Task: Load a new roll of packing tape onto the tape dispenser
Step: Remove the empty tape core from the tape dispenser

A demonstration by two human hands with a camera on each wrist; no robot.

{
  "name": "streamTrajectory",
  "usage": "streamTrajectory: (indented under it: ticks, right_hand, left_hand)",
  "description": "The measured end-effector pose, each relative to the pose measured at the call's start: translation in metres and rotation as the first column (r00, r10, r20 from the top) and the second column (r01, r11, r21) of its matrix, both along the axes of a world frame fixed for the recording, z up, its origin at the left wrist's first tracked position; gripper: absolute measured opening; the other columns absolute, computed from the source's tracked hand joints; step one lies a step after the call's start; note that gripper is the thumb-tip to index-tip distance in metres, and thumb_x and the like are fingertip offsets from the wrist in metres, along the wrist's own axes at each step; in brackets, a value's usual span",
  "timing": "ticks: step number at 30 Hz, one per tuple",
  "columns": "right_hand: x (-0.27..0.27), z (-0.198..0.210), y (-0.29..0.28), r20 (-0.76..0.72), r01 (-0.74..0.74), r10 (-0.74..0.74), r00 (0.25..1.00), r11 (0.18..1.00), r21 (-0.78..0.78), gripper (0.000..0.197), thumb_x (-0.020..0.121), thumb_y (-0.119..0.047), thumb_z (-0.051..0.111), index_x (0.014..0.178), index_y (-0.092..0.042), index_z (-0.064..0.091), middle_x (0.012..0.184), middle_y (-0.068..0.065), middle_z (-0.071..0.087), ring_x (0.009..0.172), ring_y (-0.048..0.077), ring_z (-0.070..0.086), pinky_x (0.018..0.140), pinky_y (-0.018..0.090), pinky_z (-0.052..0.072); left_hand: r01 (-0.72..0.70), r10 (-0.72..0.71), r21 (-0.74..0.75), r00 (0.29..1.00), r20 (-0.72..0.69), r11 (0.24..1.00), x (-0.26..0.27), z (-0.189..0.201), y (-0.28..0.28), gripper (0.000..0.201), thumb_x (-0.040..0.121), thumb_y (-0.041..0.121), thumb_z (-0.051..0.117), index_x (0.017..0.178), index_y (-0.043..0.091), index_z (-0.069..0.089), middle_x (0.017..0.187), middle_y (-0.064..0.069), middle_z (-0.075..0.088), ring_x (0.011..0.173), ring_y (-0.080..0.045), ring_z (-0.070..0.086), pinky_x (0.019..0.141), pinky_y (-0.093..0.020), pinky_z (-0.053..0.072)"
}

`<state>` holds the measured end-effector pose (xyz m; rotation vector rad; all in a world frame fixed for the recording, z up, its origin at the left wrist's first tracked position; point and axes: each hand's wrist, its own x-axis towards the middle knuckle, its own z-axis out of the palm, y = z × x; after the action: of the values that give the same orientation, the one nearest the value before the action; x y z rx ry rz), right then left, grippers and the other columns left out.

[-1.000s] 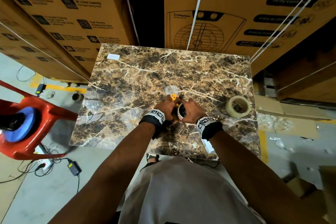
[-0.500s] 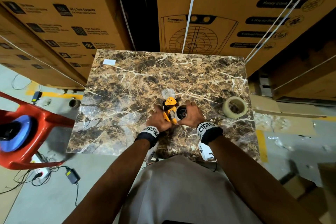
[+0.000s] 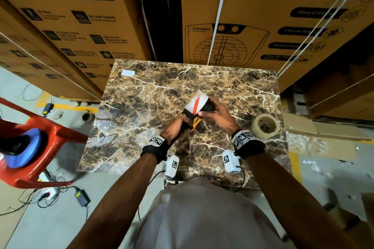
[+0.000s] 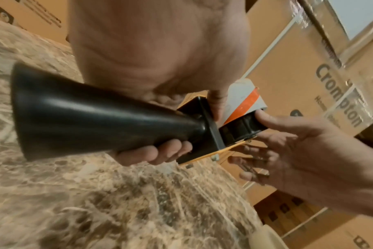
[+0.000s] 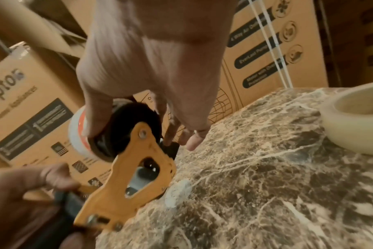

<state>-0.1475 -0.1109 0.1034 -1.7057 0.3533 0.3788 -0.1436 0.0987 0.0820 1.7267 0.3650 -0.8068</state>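
Note:
The tape dispenser (image 3: 196, 125), with a yellow frame (image 5: 134, 176) and a black handle (image 4: 96, 118), is held tilted just above the marble table (image 3: 141, 91). My left hand (image 3: 178, 125) grips the handle, fingers (image 4: 160, 151) wrapped under it. A white core with an orange stripe (image 3: 197, 103) sits on the black hub (image 5: 130, 128). My right hand (image 3: 208, 110) pinches the hub, its thumb lying across the hub to the core's edge. The new roll of clear tape (image 3: 265, 125) lies flat on the table to the right, untouched.
Tall cardboard boxes (image 3: 263, 16) stand against the table's far edge. A red plastic chair (image 3: 36, 143) with a blue thing on it is at the left. Cables and a power adapter (image 3: 82, 198) lie on the floor. A small white label (image 3: 128, 73) is at the table's far left corner.
Both hands have lifted the dispenser off the table and turned it. The white core with the orange stripe now faces up. The new roll has not moved.

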Motion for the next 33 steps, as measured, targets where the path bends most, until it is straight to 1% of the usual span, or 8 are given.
streamTrajectory:
  ticks: [4, 7, 14, 19, 21, 25, 29, 33]
  right_hand:
    - [0.0, 0.008, 0.008, 0.074, 0.089, -0.094, 0.993, 0.994, 0.068, 0.068, 0.076, 0.0, 0.083, 0.136, -0.012, 0.054, 0.12, -0.007, 0.065, 0.115, 0.019, 0.061, 0.087, 0.027, 0.054]
    - [-0.004, 0.016, 0.009, 0.103, 0.113, -0.124, 0.987, 0.988, 0.101, 0.061, 0.081, -0.006, 0.081, 0.133, -0.01, 0.049, 0.121, -0.005, 0.061, 0.112, 0.019, 0.061, 0.089, 0.034, 0.054]
    - [0.003, 0.022, 0.012, 0.176, 0.226, -0.24, 0.955, 0.97, 0.093, 0.063, 0.091, -0.054, 0.058, 0.137, -0.012, 0.051, 0.132, 0.011, 0.063, 0.115, 0.023, 0.061, 0.101, 0.048, 0.046]
    - [0.008, 0.046, 0.031, 0.196, 0.342, -0.32, 0.927, 0.935, -0.094, 0.091, 0.088, -0.084, 0.02, 0.149, -0.02, 0.045, 0.145, 0.012, 0.052, 0.131, 0.028, 0.052, 0.113, 0.052, 0.041]
    - [0.008, 0.064, 0.04, 0.249, 0.357, -0.32, 0.914, 0.926, -0.123, 0.089, 0.09, -0.081, 0.017, 0.146, -0.018, 0.047, 0.139, 0.011, 0.056, 0.126, 0.029, 0.053, 0.11, 0.047, 0.041]
    - [0.004, 0.082, 0.044, 0.314, 0.332, -0.269, 0.911, 0.928, -0.168, 0.055, 0.11, -0.048, 0.03, 0.149, -0.012, 0.044, 0.149, 0.015, 0.05, 0.136, 0.028, 0.042, 0.099, 0.022, 0.019]
    - [0.003, 0.089, 0.048, 0.366, 0.315, -0.219, 0.904, 0.921, -0.228, 0.073, 0.098, -0.067, 0.024, 0.142, -0.016, 0.052, 0.145, 0.015, 0.052, 0.129, 0.025, 0.042, 0.102, 0.03, 0.024]
    - [0.003, 0.081, 0.045, 0.375, 0.352, -0.255, 0.891, 0.911, -0.215, 0.069, 0.1, -0.064, 0.025, 0.136, -0.016, 0.058, 0.127, 0.014, 0.059, 0.116, 0.019, 0.043, 0.106, 0.042, 0.036]
  left_hand:
    - [-0.001, -0.008, -0.123, 0.997, -0.073, 0.992, -0.002, 0.014, -0.007, 0.036, 0.092, 0.04, 0.042, 0.093, 0.01, 0.061, 0.068, -0.005, 0.054, 0.045, -0.013, 0.043, 0.042, -0.022, 0.033]
    - [0.032, -0.049, -0.166, 0.994, -0.098, 0.986, 0.0, 0.016, -0.006, 0.034, 0.096, 0.037, 0.04, 0.09, 0.009, 0.059, 0.065, -0.003, 0.053, 0.046, -0.014, 0.042, 0.043, -0.024, 0.033]
    - [0.019, -0.051, 0.108, 0.951, 0.304, 0.994, 0.01, 0.03, -0.007, 0.069, 0.084, 0.057, 0.068, 0.133, 0.013, 0.047, 0.128, -0.011, 0.063, 0.111, -0.027, 0.063, 0.102, -0.045, 0.048]
    - [0.181, -0.076, -0.163, 0.861, 0.504, 0.97, 0.014, 0.055, -0.03, 0.087, 0.081, 0.047, 0.062, 0.156, 0.028, 0.023, 0.157, -0.008, 0.035, 0.14, -0.025, 0.04, 0.114, -0.043, 0.038]
    - [0.122, 0.063, -0.328, 0.863, 0.502, 0.937, 0.016, 0.068, -0.044, 0.079, 0.087, 0.041, 0.06, 0.156, 0.023, 0.025, 0.152, -0.006, 0.042, 0.135, -0.021, 0.046, 0.109, -0.029, 0.045]
    - [-0.092, 0.266, -0.326, 0.796, 0.544, 0.941, 0.023, 0.075, -0.062, 0.054, 0.089, 0.064, 0.06, 0.135, 0.038, 0.049, 0.122, -0.006, 0.067, 0.114, -0.029, 0.065, 0.096, -0.054, 0.054]
    - [-0.204, 0.327, -0.259, 0.675, 0.661, 0.944, 0.02, 0.085, -0.062, 0.049, 0.091, 0.06, 0.054, 0.119, 0.021, 0.059, 0.09, 0.001, 0.074, 0.078, -0.014, 0.073, 0.07, -0.04, 0.062]
    - [-0.148, 0.297, -0.29, 0.759, 0.579, 0.945, 0.026, 0.08, -0.057, 0.058, 0.088, 0.06, 0.059, 0.121, 0.013, 0.06, 0.101, -0.008, 0.074, 0.089, -0.03, 0.073, 0.079, -0.052, 0.061]
